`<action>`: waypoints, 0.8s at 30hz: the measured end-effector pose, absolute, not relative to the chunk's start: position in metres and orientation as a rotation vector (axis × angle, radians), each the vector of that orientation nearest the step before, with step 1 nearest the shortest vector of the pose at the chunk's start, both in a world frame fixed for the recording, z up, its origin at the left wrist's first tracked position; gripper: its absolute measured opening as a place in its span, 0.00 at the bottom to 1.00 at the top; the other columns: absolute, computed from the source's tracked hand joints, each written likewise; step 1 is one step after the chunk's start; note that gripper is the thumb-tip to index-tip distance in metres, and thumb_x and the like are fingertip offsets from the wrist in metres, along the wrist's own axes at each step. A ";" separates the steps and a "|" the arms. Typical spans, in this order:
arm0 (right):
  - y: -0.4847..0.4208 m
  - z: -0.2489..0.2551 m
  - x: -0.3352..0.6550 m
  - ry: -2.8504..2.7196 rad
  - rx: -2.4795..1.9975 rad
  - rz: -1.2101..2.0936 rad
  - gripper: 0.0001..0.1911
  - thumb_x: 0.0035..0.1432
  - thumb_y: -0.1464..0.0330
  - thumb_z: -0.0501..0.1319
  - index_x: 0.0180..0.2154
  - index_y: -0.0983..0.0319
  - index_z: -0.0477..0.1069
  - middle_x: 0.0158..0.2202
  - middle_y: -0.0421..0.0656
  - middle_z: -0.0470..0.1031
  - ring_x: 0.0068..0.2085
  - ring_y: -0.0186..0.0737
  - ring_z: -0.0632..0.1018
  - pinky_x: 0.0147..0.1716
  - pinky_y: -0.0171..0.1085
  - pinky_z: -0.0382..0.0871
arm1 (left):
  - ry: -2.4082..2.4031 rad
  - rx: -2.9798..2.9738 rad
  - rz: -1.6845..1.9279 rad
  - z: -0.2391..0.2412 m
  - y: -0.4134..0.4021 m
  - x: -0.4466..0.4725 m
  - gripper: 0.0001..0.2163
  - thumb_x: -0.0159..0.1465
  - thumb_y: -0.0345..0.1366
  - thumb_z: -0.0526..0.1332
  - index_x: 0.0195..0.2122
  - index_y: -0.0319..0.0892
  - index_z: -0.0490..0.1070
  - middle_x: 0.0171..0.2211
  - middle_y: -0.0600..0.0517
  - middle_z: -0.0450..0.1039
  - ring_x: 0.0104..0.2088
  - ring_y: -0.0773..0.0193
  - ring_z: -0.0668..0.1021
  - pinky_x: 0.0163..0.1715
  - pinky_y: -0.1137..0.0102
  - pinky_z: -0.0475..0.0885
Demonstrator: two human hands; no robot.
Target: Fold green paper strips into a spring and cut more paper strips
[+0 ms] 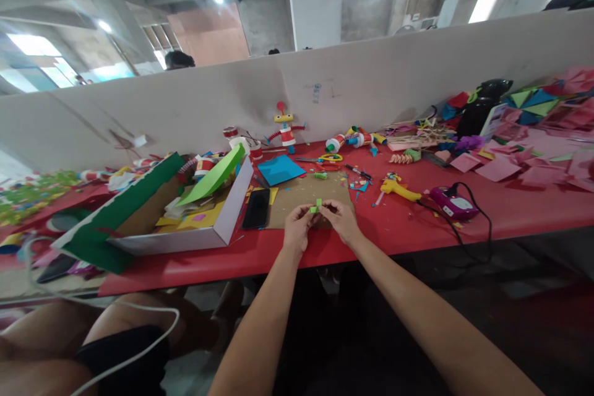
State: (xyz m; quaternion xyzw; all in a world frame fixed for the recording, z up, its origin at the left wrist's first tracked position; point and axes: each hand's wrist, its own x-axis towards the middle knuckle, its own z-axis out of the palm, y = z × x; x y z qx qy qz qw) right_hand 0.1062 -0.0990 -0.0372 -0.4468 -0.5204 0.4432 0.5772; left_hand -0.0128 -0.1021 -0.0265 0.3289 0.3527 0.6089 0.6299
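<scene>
Between my two hands is a small piece of folded green paper strip (318, 203), one part standing up and another lying sideways. My left hand (298, 224) pinches its left end, and my right hand (340, 220) pinches it from the right. Both hands are just above a brown cardboard sheet (278, 216). Behind them on that sheet lies a small folded green piece (320, 176). A black phone (256, 208) lies to the left of my left hand. Scissors with yellow handles (330, 158) rest farther back.
A green-and-white box (185, 241) of coloured paper stands at left. To the right are a yellow glue gun (400, 190) and a purple power unit (453, 203) with a black cord. A paper-cup robot figure (286, 135) stands by the partition (371, 86). Another person's legs (120, 328) show at lower left.
</scene>
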 end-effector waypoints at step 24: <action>-0.099 -0.037 0.110 -1.365 -0.951 0.914 0.11 0.51 0.62 0.60 0.35 0.57 0.76 0.36 0.42 0.75 0.39 0.41 0.73 0.40 0.39 0.66 | 0.827 0.737 1.373 -0.023 -0.100 -0.014 0.14 0.40 0.31 0.71 0.29 0.36 0.74 0.27 0.51 0.76 0.29 0.67 0.77 0.39 0.68 0.70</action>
